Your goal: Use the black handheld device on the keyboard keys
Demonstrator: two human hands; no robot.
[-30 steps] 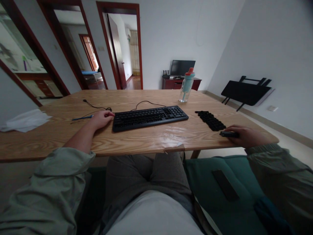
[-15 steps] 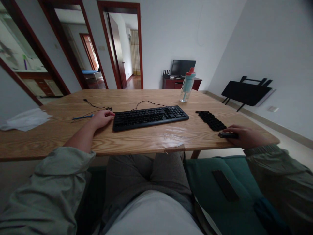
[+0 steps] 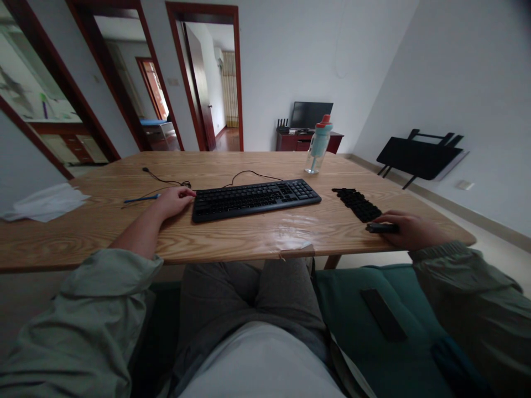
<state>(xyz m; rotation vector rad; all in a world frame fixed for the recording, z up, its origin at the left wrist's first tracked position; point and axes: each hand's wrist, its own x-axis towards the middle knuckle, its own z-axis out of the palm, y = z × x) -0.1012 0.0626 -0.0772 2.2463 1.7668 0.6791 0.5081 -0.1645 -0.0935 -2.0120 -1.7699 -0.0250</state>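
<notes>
A black computer keyboard [image 3: 253, 200] lies on the wooden table in front of me, with dark gaps among its keys. My left hand [image 3: 173, 202] rests at its left end, fingers curled and fingertips on the edge. In my right hand [image 3: 409, 228] is a small dark oblong tool [image 3: 382, 228], its exact kind unclear; the fingers are closed round it and its free end points left. Loose black keycaps [image 3: 359, 204] lie in a group of rows just beyond that hand.
A blue slim tool [image 3: 141, 198] and a black cable [image 3: 166, 181] lie left of the keyboard. White tissue [image 3: 45, 202] sits at the table's left. A clear bottle [image 3: 317, 146] with a red cap stands at the back. A dark flat object [image 3: 384, 314] rests on the green seat.
My right hand has shifted slightly left with the dark tool in it, along the near side of the keycaps. My left hand and the keyboard have stayed in place.
</notes>
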